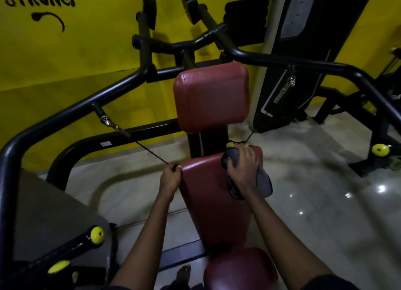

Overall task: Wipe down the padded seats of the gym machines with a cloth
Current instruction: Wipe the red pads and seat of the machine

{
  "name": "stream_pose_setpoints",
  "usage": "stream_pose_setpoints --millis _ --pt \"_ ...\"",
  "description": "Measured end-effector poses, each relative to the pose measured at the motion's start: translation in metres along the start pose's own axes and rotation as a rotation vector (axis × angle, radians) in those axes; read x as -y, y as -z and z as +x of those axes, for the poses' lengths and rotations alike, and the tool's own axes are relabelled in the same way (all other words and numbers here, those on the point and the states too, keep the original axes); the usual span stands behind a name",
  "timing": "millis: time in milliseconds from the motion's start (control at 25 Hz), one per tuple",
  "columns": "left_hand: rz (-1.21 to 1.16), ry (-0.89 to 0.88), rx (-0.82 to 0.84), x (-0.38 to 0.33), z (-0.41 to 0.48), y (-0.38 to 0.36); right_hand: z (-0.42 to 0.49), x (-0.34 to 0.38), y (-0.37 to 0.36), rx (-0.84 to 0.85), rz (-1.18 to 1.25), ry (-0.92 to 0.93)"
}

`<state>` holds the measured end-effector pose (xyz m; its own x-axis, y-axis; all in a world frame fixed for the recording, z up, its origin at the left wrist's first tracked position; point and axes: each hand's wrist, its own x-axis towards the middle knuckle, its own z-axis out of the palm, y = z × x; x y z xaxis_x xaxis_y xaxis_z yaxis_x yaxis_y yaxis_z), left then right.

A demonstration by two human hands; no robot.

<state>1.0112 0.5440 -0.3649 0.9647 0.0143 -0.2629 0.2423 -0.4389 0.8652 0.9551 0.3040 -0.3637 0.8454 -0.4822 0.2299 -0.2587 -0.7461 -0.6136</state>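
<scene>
Fingers of the right hand were curled over a grey cloth, grasping it against the top right corner of the long red pad. Most of the cloth lay behind the knuckles, under the wrist. Fingers of the left hand clenched the pad's opposite corner, touching a thin black cable. Beyond the fingertips stood a second red pad.

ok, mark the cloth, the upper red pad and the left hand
cloth [263, 182]: head view, grey fold at its right end.
upper red pad [211, 96]: head view, centre of its face.
left hand [170, 177]: head view, back of the hand.
</scene>
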Motion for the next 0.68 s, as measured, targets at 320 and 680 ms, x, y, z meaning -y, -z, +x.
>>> stream_pose_setpoints --millis 320,680 --pt "-0.146 -0.061 -0.003 0.01 -0.003 0.01 -0.033 0.051 -0.039 0.166 -0.156 0.333" --pt "-0.033 -0.07 -0.007 0.018 0.002 0.012 0.004 -0.038 -0.011 0.037 -0.142 0.317"
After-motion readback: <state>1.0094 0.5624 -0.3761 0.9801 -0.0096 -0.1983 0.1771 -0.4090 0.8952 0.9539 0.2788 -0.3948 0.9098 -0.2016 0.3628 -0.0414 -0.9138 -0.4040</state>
